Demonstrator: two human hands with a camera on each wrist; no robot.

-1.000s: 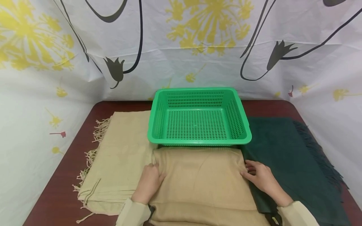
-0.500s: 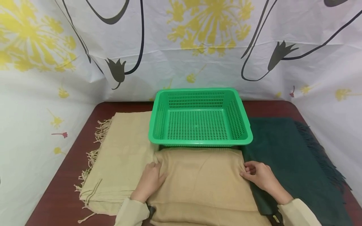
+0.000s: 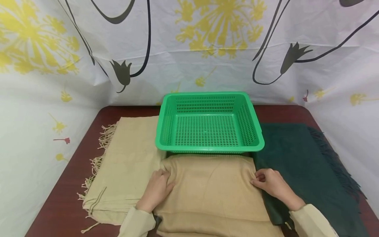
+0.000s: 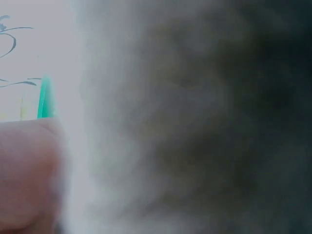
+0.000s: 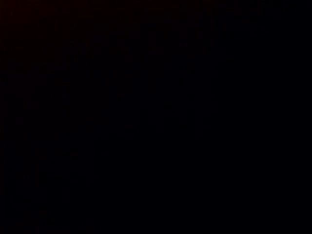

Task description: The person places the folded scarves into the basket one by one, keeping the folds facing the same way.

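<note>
A tan scarf [image 3: 213, 187] lies folded in front of me in the head view, with soft creases running across it. My left hand [image 3: 157, 187] grips its left edge, the fingers curled into the cloth and the thumb on top. On the opposite edge, my right hand [image 3: 272, 184] pinches the fabric between thumb and fingers, drawing small puckers there. The left wrist view is mostly blurred cloth, with part of my hand [image 4: 27, 175] at its left side. The right wrist view is black.
Beyond the tan scarf stands a green plastic basket [image 3: 209, 149] with nothing in it. A pale cream fringed scarf [image 3: 130, 158] lies to the left, a dark green fringed one [image 3: 299, 164] to the right. Patterned white sheeting [image 3: 165, 75] surrounds the dark red table [image 3: 62, 197].
Both hands keep their hold on the tan scarf's edges, almost still. The cloth bunches slightly more at the left hand. The head view has shifted a little.
</note>
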